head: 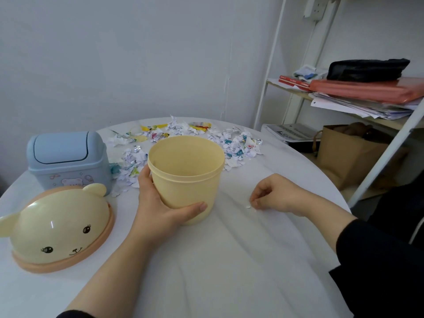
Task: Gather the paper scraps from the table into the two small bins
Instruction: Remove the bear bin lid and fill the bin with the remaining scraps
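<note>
Head view: our left hand (158,210) grips the open yellow bin (185,177) on the desk (241,260), right hand (273,193) pinching a stray scrap (247,206); next, drop it in, then tackle the scrap pile (183,141) behind.

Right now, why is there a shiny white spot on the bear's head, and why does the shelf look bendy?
Head view: room light glares off the glossy bear lid; the wide-angle lens tilts the shelf poles near the edge; shadows stay soft, nothing blurred.

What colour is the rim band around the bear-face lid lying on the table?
Peach-orange, around the cream-yellow bear-face lid; the head view shows it clearly.
</note>
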